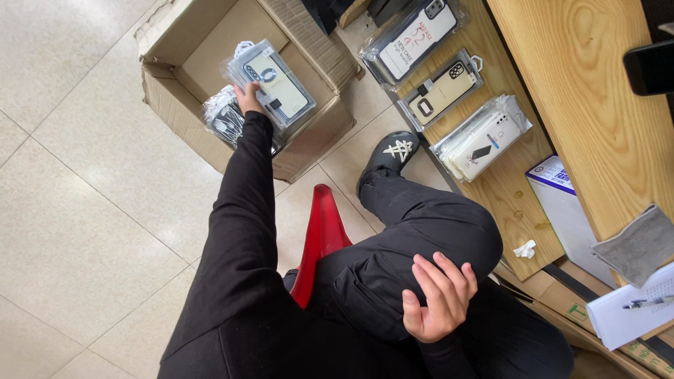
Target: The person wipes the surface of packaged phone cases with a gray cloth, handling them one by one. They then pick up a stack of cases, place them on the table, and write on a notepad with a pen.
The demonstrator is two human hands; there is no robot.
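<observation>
My left hand (pixel 247 95) reaches out to an open cardboard box (pixel 175 77) on the floor and grips a clear-wrapped bundle of phone cases (pixel 275 78) at its lower edge, held over the box. Just below it, another wrapped bundle of dark cases (pixel 223 121) lies against the box wall. My right hand (pixel 439 295) rests on my black-trousered thigh, fingers apart and holding nothing.
A low wooden shelf (pixel 516 189) on the right carries three wrapped bundles of phone cases (pixel 418 35) (pixel 446 88) (pixel 484 137). Near it are a white box (pixel 569 210), a grey cloth (pixel 642 242) and a notepad with a pen (pixel 632 305). I sit on a red stool (pixel 319 238); my black shoe (pixel 390 154) touches the shelf.
</observation>
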